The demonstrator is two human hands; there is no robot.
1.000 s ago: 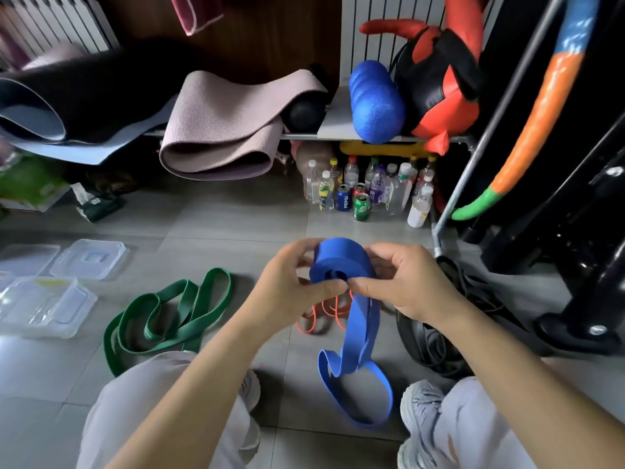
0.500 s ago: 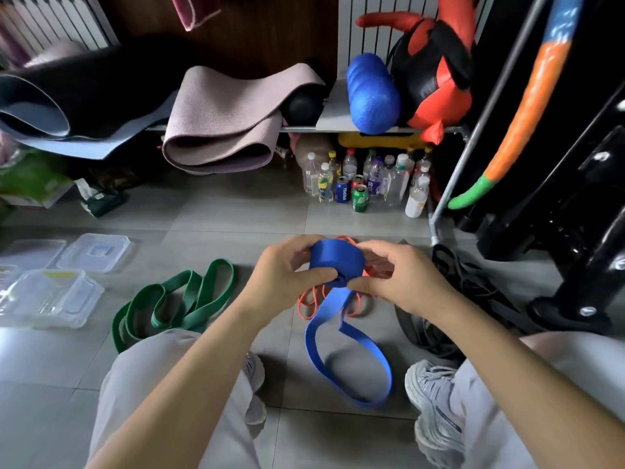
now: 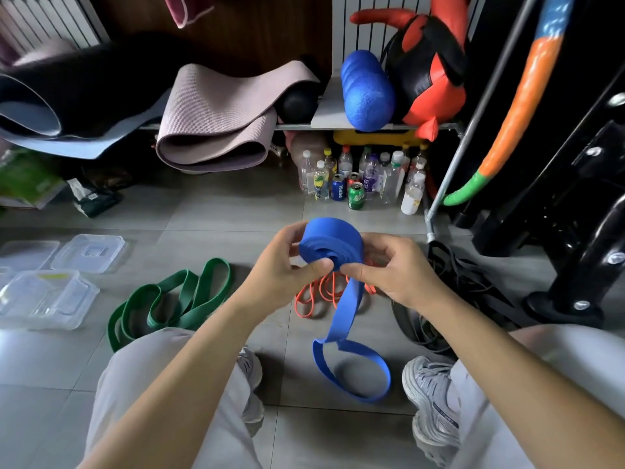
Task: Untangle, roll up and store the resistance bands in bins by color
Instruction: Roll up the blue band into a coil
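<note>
A wide blue resistance band is partly wound into a thick roll held above the floor. My left hand grips the roll from the left, thumb on its near face. My right hand pinches it from the right. The band's loose tail hangs down and ends in a loop lying on the tiles between my feet. A green band lies loosely folded on the floor to the left. A thin orange band lies tangled under my hands. Black bands are heaped at the right.
Clear plastic bins and loose lids sit on the floor at far left. Bottles and cans stand under a low shelf holding yoga mats and a blue foam roller. Black equipment legs stand at right.
The roll has grown thicker as more of the blue band was wound on. The hanging tail is shorter and its floor loop smaller.
</note>
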